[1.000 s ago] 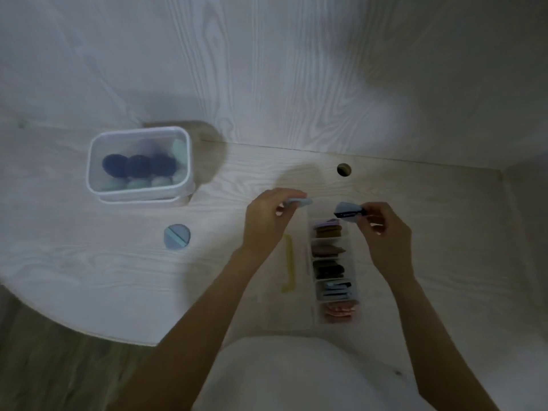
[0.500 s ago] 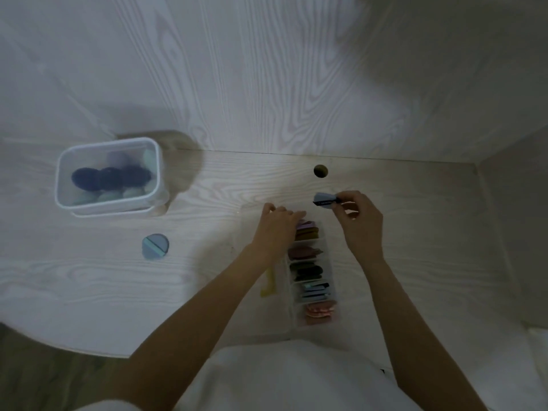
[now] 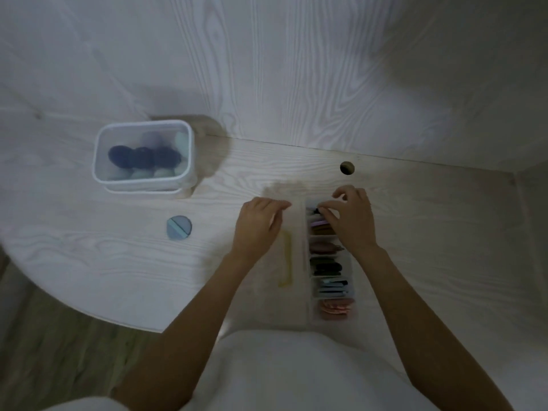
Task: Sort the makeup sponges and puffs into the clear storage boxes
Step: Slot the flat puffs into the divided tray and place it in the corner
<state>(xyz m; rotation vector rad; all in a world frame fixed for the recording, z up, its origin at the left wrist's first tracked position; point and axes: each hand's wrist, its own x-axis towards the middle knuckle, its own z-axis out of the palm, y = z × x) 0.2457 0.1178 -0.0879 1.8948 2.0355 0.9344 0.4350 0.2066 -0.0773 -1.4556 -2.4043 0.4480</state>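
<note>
- A blue puff [image 3: 316, 209] sits at the far compartment of the long divided clear box [image 3: 308, 292], partly hidden by fingers; it looks to be going in on edge.
- The right hand [image 3: 351, 221] pinches that puff with curled fingertips over the far slot.
- The left hand [image 3: 261, 225] hovers just beside the box, fingers loosely curled, holding nothing visible.
- The nearer compartments hold brown, dark, blue and pink puffs stacked on edge.
- To do it well: keep the puff upright, ease it down between its neighbours, and steady the light box with the free hand so it doesn't skid on the counter [image 3: 89, 256].
- One round blue puff [image 3: 178, 231] lies loose on the counter, well apart.
- The lidded clear tub [image 3: 189, 149] holds sponges, far left.
</note>
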